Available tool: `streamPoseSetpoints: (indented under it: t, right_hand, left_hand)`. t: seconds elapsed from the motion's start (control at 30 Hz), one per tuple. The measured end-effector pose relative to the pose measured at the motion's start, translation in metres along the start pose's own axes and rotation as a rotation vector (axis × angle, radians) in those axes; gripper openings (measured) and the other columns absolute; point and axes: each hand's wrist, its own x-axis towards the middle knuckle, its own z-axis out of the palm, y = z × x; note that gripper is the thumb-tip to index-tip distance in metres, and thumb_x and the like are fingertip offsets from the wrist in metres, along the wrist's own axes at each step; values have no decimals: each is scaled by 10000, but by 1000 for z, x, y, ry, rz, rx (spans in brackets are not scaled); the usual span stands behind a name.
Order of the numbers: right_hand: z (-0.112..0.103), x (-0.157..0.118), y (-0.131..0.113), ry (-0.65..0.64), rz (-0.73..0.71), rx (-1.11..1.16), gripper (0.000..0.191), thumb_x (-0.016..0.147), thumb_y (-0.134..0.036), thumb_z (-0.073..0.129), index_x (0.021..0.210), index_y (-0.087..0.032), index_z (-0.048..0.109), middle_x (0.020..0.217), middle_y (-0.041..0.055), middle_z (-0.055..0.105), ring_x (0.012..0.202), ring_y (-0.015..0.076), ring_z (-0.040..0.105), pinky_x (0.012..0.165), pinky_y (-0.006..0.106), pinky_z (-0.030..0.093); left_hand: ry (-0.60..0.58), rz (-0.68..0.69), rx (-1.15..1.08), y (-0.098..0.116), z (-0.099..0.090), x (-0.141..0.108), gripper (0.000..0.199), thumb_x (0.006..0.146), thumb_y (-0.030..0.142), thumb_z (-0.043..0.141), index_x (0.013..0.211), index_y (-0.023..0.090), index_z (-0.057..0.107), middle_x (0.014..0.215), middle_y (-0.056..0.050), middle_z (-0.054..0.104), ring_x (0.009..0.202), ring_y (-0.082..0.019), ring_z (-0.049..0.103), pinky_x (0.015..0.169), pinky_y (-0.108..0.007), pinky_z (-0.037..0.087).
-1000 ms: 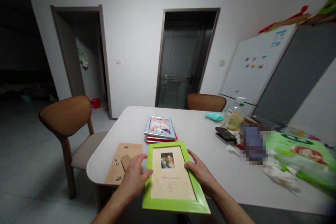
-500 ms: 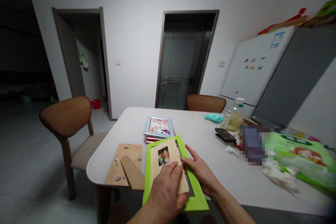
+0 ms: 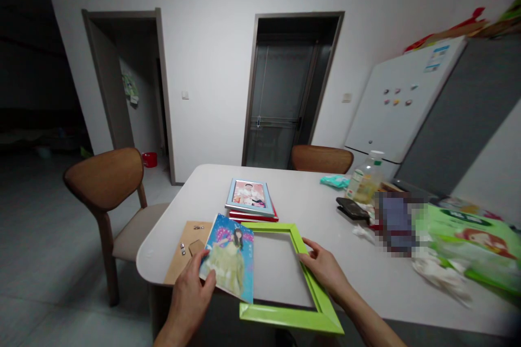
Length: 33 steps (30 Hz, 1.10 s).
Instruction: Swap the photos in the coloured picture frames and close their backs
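Two things are in hand: a colourful print [image 3: 230, 263] and a green frame [image 3: 291, 317]. The left hand [image 3: 191, 282] pinches the print by its left edge, thumb on the face and fingers mostly behind it. The print is tilted and covers most of the frame's left side; it shows a figure in a pale yellow-green dress against blue. The right hand [image 3: 323, 267] grips the frame's right side, and white table [image 3: 301, 195] shows through the opening. The frame's lower end juts past the near table edge — whether any of it rests on the tabletop, I cannot tell.

Left of the print lies a brown backing board [image 3: 175, 268] with small metal clips [image 3: 183, 249], partly hidden by the print and the left hand. Just beyond the green frame sits a stack: a light blue frame [image 3: 269, 200] (with a photo in it) on top of red [image 3: 260, 217] framing. Farther right stand a clear bottle [image 3: 364, 180], a black wallet-like item [image 3: 352, 209] and a green package [image 3: 480, 233].
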Motion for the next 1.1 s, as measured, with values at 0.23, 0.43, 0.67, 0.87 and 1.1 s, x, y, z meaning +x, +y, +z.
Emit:
streamPoseSetpoints:
  t: [0.23, 0.43, 0.67, 0.87, 1.1]
  right_hand:
    - [1, 5, 6, 70, -52, -401, 490, 676, -291, 422, 1113, -89, 515, 836, 87, 629, 701, 177, 566, 668, 257, 382]
    - [3, 0, 1, 73, -51, -497, 468, 702, -287, 402, 1122, -111, 508, 891, 103, 632, 760, 194, 576, 693, 268, 381]
    - [8, -1, 5, 101, -106, -560, 427, 715, -269, 381, 1081, -109, 532, 933, 116, 606, 841, 205, 557, 742, 280, 372]
    - [10, -2, 4, 97, -103, -555, 421, 721, -272, 377, 1076, -108, 534, 951, 117, 594, 863, 202, 551, 770, 285, 372]
    - [12, -7, 3, 119, -160, -457, 421, 702, -254, 400, 1056, -76, 540, 958, 133, 573, 900, 214, 528, 819, 310, 370]
  left_hand:
    - [-170, -55, 277, -4, 2, -6, 377, 768, 309, 396, 1124, 193, 438, 1002, -67, 614, 901, -204, 575, 732, -274, 405]
    - [-174, 5, 425, -2, 0, -8, 353, 774, 331, 392, 1080, 179, 479, 943, -84, 628, 877, -237, 575, 737, -332, 401]
    - [-114, 96, 418, -1, -4, -7, 340, 747, 318, 443, 1042, 161, 502, 965, -90, 593, 926, -226, 535, 786, -340, 402]
    - [-215, 324, 330, 3, 15, -14, 472, 643, 238, 548, 1107, 173, 486, 1218, -101, 462, 1136, -246, 390, 947, -399, 318]
    - [-247, 456, 390, 6, 41, -7, 569, 600, -4, 397, 1139, 158, 481, 1240, -94, 452, 1155, -233, 385, 957, -435, 318]
